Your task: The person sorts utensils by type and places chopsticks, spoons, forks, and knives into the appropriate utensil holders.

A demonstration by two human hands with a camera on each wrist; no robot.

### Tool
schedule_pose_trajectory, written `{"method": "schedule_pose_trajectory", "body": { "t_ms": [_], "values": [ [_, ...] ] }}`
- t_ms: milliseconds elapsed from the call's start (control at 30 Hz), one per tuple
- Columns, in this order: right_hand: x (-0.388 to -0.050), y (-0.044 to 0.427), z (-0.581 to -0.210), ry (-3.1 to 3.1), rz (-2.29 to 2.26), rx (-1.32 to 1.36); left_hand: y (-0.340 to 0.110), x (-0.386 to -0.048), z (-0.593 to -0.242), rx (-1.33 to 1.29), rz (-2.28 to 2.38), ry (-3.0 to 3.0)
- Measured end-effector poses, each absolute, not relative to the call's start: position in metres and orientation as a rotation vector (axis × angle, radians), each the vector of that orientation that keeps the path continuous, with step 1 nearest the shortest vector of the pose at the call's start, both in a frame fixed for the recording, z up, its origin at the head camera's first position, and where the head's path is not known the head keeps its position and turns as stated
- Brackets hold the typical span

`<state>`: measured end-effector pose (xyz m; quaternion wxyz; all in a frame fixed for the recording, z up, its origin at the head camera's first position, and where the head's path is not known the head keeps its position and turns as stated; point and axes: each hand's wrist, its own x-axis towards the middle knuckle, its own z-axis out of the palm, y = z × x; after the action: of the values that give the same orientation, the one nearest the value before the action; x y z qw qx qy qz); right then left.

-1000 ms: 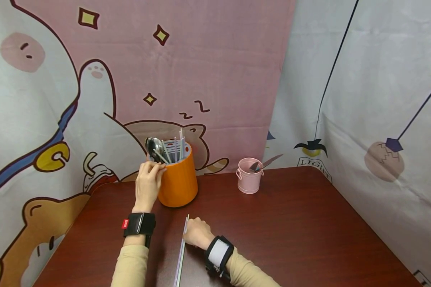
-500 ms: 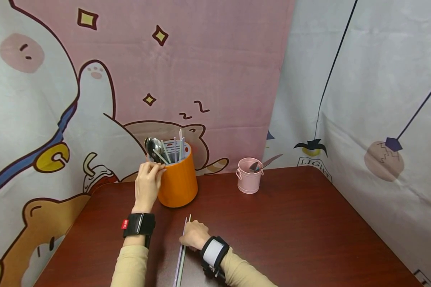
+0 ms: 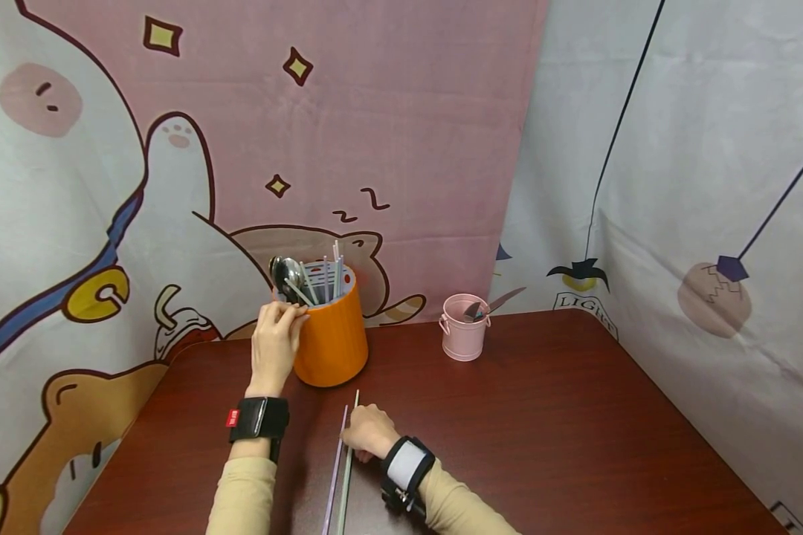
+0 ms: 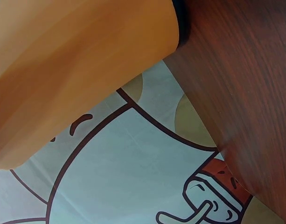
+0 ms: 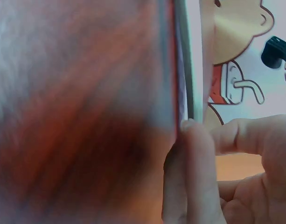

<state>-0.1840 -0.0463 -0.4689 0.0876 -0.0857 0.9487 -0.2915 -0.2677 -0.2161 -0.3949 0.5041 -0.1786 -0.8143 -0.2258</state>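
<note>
My left hand [image 3: 274,345] holds the near left rim of an orange utensil holder [image 3: 337,348]. Spoons [image 3: 288,271] and several thin pale sticks stand in its slotted top. In the left wrist view only the holder's side shows, without the fingers. Low over the table, my right hand [image 3: 369,431] pinches a pale green chopstick [image 3: 345,490] near its far end. The right wrist view has the fingertips [image 5: 191,130] against that chopstick. Just left of it lies a purple chopstick [image 3: 334,479], nearly parallel and a narrow gap apart at the far ends.
A small pink bucket [image 3: 463,338] with metal-bladed utensils [image 3: 505,299] in it stands at the back, right of the holder. The dark red-brown table [image 3: 542,431] ends against a patterned cloth backdrop [image 3: 408,134].
The green chopstick has come away to the right from the purple one, its far end pushed slightly forward. My right hand shifted a little left, then back. The left hand stays put.
</note>
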Motion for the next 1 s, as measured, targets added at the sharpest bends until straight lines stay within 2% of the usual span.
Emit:
{"method": "schedule_pose_trajectory", "body": {
  "t_ms": [267, 500, 733, 1000],
  "values": [
    [-0.196, -0.033, -0.454, 2.686, -1.216, -0.205, -0.216, -0.268, -0.394, -0.434, -0.546, -1.957],
    [-0.205, -0.022, -0.432, 2.560, -1.482, -0.264, -0.216, -0.267, -0.393, -0.432, -0.540, -1.977],
    [-0.212, -0.014, -0.406, 2.551, -1.802, -0.425, -0.215, -0.267, -0.395, -0.436, -0.537, -1.963],
    [-0.218, -0.005, -0.357, 2.679, -2.260, -0.638, -0.216, -0.268, -0.395, -0.437, -0.535, -1.959]
  ]
}}
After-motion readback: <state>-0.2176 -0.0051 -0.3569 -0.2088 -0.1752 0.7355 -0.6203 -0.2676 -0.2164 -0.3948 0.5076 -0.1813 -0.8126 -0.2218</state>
